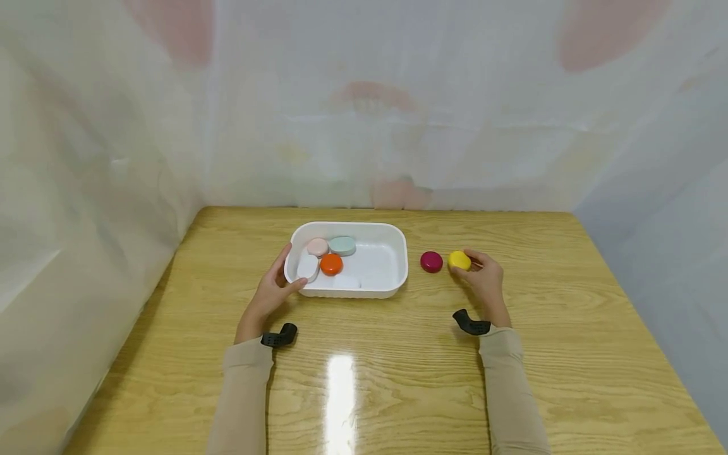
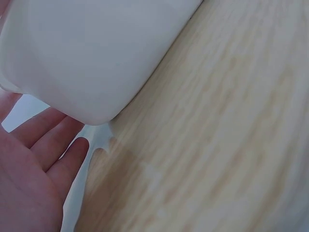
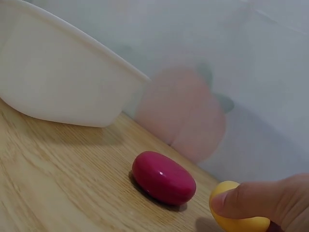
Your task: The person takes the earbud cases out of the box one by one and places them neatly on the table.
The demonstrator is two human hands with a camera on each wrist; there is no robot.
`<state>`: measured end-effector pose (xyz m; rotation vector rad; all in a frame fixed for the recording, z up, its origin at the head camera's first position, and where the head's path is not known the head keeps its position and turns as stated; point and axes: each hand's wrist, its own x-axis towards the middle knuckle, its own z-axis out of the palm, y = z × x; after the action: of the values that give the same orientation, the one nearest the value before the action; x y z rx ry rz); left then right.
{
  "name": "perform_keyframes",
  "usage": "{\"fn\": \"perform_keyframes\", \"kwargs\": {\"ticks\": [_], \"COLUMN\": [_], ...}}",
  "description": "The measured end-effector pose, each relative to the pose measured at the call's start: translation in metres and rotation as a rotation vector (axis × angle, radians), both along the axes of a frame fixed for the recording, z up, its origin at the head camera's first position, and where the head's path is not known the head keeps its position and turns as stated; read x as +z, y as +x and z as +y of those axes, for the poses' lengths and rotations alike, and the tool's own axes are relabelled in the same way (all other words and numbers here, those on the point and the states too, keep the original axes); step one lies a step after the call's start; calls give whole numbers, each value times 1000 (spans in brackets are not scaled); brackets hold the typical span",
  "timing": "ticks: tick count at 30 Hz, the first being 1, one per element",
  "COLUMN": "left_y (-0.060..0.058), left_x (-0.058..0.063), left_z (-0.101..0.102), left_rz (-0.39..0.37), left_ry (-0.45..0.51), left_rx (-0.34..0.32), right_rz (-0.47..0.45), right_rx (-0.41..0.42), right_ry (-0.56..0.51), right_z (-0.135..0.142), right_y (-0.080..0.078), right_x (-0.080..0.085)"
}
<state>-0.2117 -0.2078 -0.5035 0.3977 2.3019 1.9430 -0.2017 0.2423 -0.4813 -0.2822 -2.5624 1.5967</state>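
My left hand point(image 1: 272, 292) holds the left end of a white plastic tub point(image 1: 387, 294), its thumb at the front rim and its fingers along the outer side. Inside, at the left, lie pebble-shaped pieces: a pink one point(image 1: 317, 246), a pale green one point(image 1: 342, 245), a white one point(image 1: 308, 268) and a glossy orange one point(image 1: 332, 264). To the right of the tub, my right hand point(image 1: 485, 278) pinches a yellow pebble-shaped piece point(image 1: 459, 260) between thumb and fingers. A glossy crimson pebble-shaped piece point(image 3: 164, 178) lies on the table between the tub and that hand.
The wood-grain table point(image 1: 392, 379) runs back to a pale patterned curtain point(image 1: 483, 164), which also hangs along both sides. Each wrist carries a black strap mount, the left one point(image 1: 279, 335) and the right one point(image 1: 472, 323). A bright reflection shows on the table's near part.
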Motion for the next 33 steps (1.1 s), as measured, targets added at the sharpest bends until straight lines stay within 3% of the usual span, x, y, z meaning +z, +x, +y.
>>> {"fn": "perform_keyframes", "kwargs": {"ticks": [17,33], "left_y": [-1,3], "left_x": [1,7], "left_z": [1,2], "left_rz": [1,9], "left_ry": [-6,-13], "left_rx": [3,-1], "right_rz": [9,-2], "right_rx": [-26,-3], "right_ry": [9,4], "right_z": [4,2], "right_y": [-9,-5], "right_x": [-14,-11]}}
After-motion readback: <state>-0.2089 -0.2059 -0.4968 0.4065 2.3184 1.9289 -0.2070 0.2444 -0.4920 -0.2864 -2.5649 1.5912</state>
